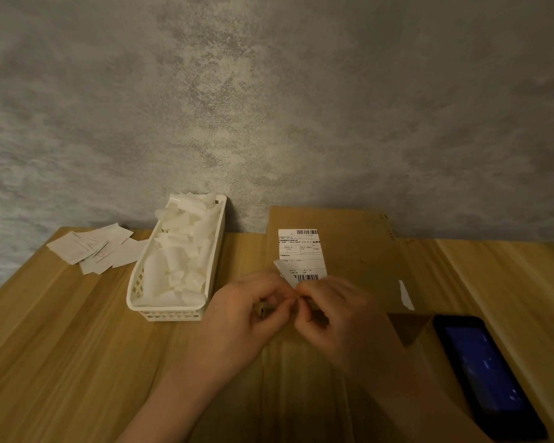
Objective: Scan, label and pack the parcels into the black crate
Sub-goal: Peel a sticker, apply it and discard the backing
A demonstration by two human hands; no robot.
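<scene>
A flat brown cardboard parcel [359, 251] lies on the wooden table [61, 330], its far end against the wall. A white shipping label [301, 251] with barcodes sits on its left part. The label's near left corner is lifted and curled. My left hand [247, 318] and my right hand [330, 318] meet at the label's near edge, fingers curled and pinching it. What lies under the fingertips is hidden. No black crate is in view.
A white plastic basket [147, 282] full of crumpled white backing paper stands left of the parcel. Several loose paper slips [93, 251] lie at the far left. A black phone [490, 378] with a lit blue screen lies at the right. A grey wall rises behind.
</scene>
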